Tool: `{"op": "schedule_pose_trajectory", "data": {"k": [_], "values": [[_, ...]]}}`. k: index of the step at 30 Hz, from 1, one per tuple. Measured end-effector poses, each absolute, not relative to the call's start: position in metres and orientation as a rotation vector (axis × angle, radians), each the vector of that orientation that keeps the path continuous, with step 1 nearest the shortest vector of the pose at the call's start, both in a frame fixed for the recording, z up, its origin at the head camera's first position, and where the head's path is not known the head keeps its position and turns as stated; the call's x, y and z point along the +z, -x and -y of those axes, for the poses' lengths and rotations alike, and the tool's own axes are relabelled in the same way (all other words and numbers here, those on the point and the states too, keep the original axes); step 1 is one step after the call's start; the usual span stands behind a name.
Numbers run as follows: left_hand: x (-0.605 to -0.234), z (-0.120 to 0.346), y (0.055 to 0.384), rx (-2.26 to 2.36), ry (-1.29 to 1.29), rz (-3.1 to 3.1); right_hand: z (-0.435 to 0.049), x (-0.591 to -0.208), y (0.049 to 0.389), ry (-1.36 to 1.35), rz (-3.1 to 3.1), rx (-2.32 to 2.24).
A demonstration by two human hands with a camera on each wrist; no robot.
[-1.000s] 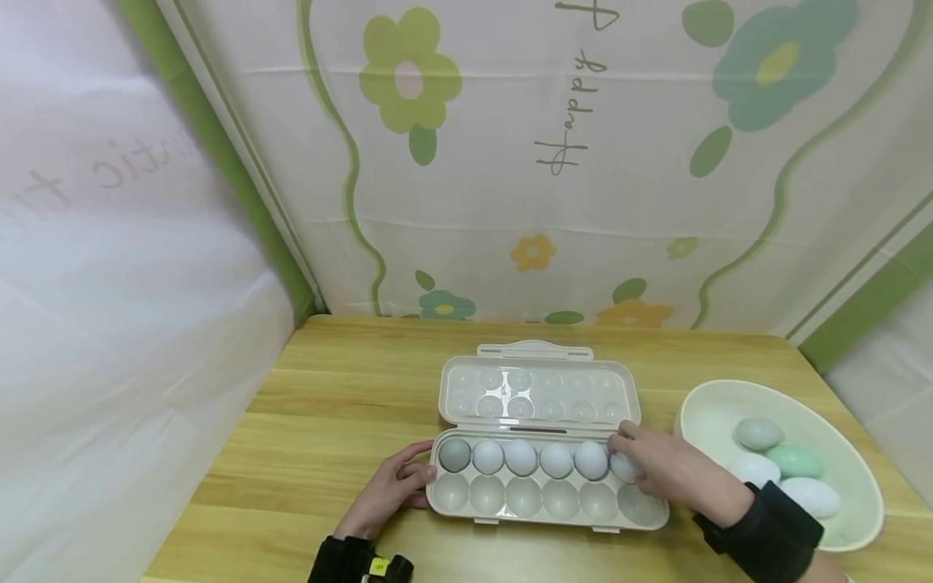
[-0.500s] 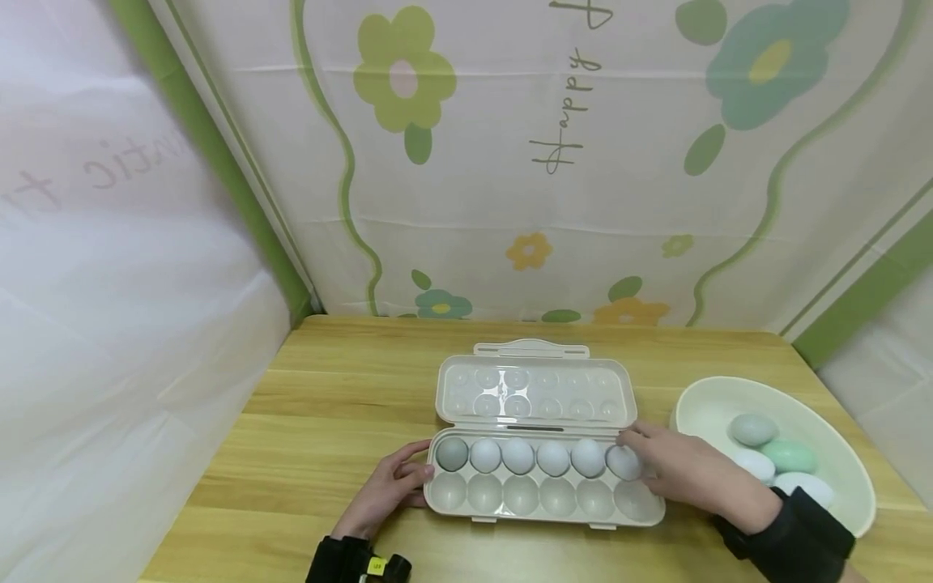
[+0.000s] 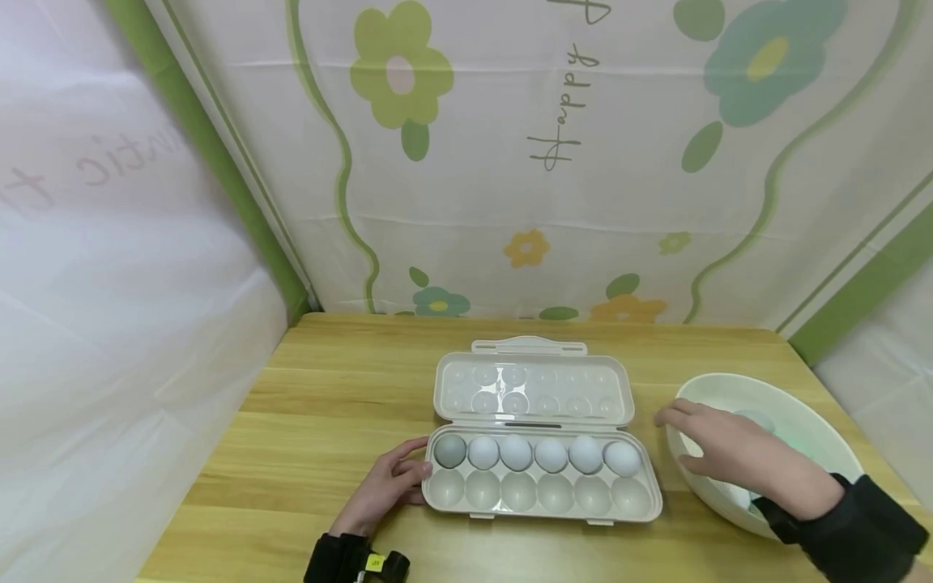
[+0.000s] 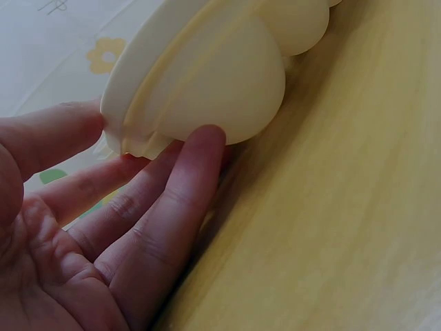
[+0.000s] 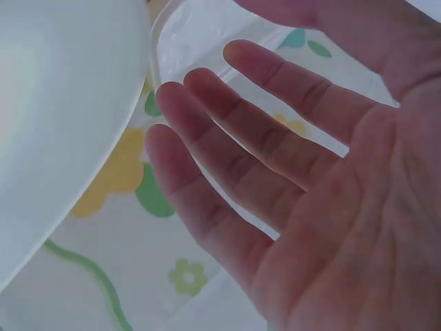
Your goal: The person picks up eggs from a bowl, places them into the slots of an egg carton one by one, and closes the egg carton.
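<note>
An opened white plastic egg box (image 3: 555, 494) lies on the table, its lid (image 3: 535, 385) folded back. White eggs (image 3: 516, 452) and one grey-green egg (image 3: 449, 450) fill its far row; the near row of cups is bare. My left hand (image 3: 382, 490) holds the box's left end, thumb at the rim and fingers against the underside, seen close in the left wrist view. Over the left side of the pale bowl (image 3: 824, 417) my right hand (image 3: 743, 449) is spread with nothing in it. Eggs in the bowl are mostly hidden behind that hand and wrist.
The wooden table (image 3: 335, 389) carries the box in the middle and the bowl at the right. A flower-printed curtain (image 3: 466, 186) hangs at the back edge, with fabric walls on both sides.
My right hand has let go of the rightmost egg, which sits in its cup, and moved right over the bowl. The left hand stays at the box's end.
</note>
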State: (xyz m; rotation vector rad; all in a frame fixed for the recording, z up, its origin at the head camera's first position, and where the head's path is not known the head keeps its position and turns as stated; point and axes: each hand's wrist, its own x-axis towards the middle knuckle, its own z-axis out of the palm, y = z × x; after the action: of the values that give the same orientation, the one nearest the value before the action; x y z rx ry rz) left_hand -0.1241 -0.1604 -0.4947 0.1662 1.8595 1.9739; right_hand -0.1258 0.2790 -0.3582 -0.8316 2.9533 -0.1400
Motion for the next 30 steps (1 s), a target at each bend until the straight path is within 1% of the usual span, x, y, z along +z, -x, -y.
{"op": "schedule_pose_trajectory", "data": {"k": [11, 14, 21, 30], "values": [[-0.491, 0.162, 0.126, 1.969, -0.156, -1.867, -0.303, -0.354, 0.137, 0.763, -2.886, -0.158], [-0.491, 0.162, 0.126, 1.972, -0.158, -1.865, -0.311, -0.357, 0.141, 0.729, -2.842, -0.176], [-0.492, 0.162, 0.126, 1.976, -0.156, -1.860, -0.326, -0.365, 0.149, 0.505, -2.690, -0.216], [-0.493, 0.161, 0.125, 1.965, -0.168, -1.854, -0.345, -0.381, 0.150, 0.485, -2.694, -0.150]]}}
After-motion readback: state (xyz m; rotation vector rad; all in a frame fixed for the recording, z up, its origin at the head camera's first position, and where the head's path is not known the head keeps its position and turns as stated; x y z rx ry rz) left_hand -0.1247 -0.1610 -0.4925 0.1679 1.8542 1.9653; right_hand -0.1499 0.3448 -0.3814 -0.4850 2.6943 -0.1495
